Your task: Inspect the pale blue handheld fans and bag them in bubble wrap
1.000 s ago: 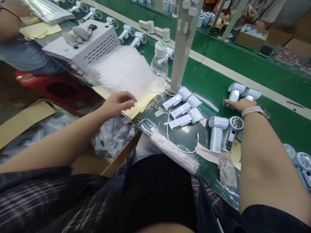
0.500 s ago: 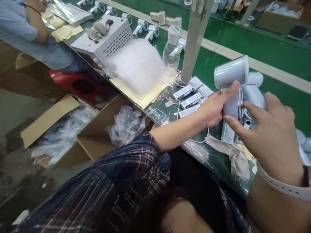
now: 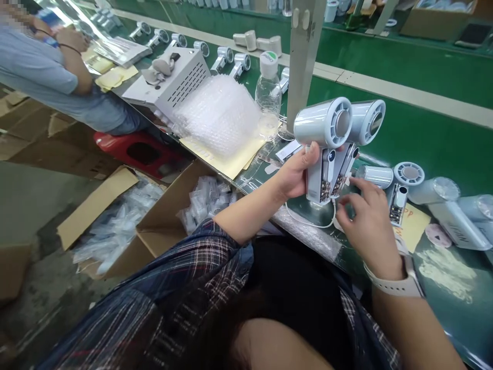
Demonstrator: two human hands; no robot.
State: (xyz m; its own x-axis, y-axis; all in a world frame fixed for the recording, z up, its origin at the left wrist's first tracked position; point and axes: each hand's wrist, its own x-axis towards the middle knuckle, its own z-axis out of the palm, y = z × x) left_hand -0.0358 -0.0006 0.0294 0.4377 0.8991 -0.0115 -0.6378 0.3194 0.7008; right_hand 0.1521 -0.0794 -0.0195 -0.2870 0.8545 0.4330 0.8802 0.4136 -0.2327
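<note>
Two light-blue handheld fans stand side by side in my left hand, which is closed around their handles. The handles face me without covers, so circuit boards and small cylindrical parts show. Just right of the handles is my right hand, with its fingers bent and apart; I see nothing held in it. Beyond it on the table lie more fans, one with its handle uncovered. A white cable loops below the held fans.
Bubble wrap, a clear bottle and a vented white metal box stand to the left by a post. Open cartons with bagged parts sit below the table edge. A co-worker is at far left.
The held fans have moved left and turned, so their ring ends and open handles face me. My right hand has drawn away down and left, uncovering fans on the right.
</note>
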